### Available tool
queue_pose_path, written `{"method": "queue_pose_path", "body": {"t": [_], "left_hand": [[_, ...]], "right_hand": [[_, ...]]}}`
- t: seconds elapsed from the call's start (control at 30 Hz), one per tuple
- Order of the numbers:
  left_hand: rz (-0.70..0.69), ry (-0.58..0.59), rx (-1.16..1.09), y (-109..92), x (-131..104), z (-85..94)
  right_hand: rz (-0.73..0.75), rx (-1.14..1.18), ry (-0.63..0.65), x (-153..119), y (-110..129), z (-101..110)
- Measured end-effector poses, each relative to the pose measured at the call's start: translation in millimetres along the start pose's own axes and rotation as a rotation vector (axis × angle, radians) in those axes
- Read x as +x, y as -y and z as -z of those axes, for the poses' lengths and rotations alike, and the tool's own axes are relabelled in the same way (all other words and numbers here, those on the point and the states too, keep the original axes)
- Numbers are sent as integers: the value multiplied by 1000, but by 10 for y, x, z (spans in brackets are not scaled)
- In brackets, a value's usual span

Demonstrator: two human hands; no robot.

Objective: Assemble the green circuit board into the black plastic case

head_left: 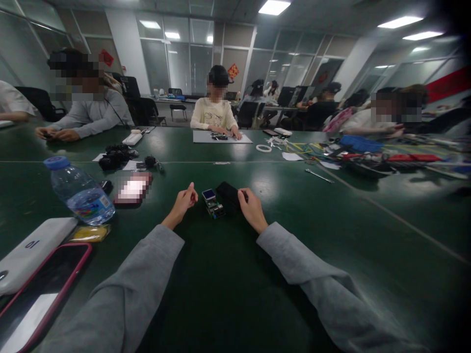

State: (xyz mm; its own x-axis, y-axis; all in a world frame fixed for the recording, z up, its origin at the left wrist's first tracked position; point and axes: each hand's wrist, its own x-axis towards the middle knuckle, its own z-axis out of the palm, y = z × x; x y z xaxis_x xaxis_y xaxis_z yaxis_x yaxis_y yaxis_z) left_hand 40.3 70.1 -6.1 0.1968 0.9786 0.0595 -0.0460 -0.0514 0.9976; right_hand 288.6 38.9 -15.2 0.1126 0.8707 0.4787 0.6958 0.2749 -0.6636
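Hands [183, 203] [253, 208] beside circuit board [213, 204]; liquid [83, 198] in bottle [75, 184].

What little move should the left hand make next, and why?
Perhaps the left hand should reach right to the small circuit board: that hand looks empty and near it, while the right hand is at the black item.
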Motion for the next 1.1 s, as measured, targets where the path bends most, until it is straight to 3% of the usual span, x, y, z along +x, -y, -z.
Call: {"method": "queue_pose_path", "body": {"t": [0.07, 0.13, 0.2, 0.33, 0.47, 0.73, 0.83, 0.93, 1.03, 1.1], "left_hand": [[1, -3, 0, 1, -1, 2], [-2, -1, -7, 13, 7, 4], [-5, -6, -11, 30, 22, 5], [-6, -22, 9, 52, 43, 5], [-3, -11, 10, 45, 34, 8], [-4, -3, -33, 40, 24, 9], [-19, 7, -51, 28, 14, 10], [-33, -1, -40, 13, -8, 17], [-34, -13, -44, 10, -22, 27], [-31, -10, -53, 16, -16, 29]], "right_hand": [[-79, -14, -7, 19, -59, -5], [-60, -22, -40, 19, -66, -16], [64, -66, -55, -2, -19, -26], [281, -160, 46, -58, 112, -26], [195, -97, 20, -49, 104, -14], [-21, 0, -44, 36, -130, -22], [41, -60, -46, -38, -81, -64], [188, -138, 41, -101, 1, -96], [206, -165, -8, -45, -144, 131], [155, -214, -130, 30, -457, 566]]}}
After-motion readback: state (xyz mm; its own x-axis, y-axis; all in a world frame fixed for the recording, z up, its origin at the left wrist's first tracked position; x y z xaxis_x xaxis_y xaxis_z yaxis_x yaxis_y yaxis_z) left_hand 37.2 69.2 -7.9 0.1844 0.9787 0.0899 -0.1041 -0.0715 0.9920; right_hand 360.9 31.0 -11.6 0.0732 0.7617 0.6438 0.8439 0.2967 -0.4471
